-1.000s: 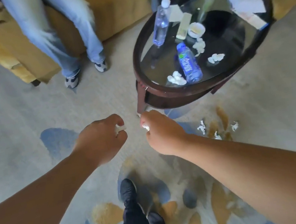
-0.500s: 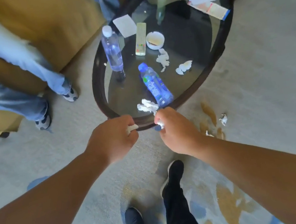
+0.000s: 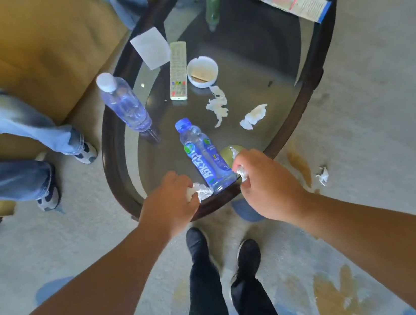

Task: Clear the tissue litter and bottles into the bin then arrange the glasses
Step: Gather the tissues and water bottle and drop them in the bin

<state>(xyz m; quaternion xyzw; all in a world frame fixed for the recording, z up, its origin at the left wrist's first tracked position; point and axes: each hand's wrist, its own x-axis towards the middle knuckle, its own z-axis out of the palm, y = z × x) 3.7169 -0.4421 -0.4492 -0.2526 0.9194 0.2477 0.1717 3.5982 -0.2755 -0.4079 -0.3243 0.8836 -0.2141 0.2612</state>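
A clear bottle point(image 3: 124, 105) stands on the table's point(image 3: 111, 154) left side. At the near rim the left hand point(image 3: 170, 204) is curled round a tissue point(image 3: 202, 191). A blue bottle point(image 3: 205, 157) lies flat between the hands. The right hand point(image 3: 266, 184) squeezes a second tissue point(image 3: 242, 172). One scrap point(image 3: 321, 175) lies on the floor point(image 3: 383, 134), right.

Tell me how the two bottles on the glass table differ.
The white-capped bottle stands upright; the blue-capped bottle lies on its side. The white-capped bottle shows no label; the blue-capped bottle wears a blue one. Both are clear plastic with their caps on.
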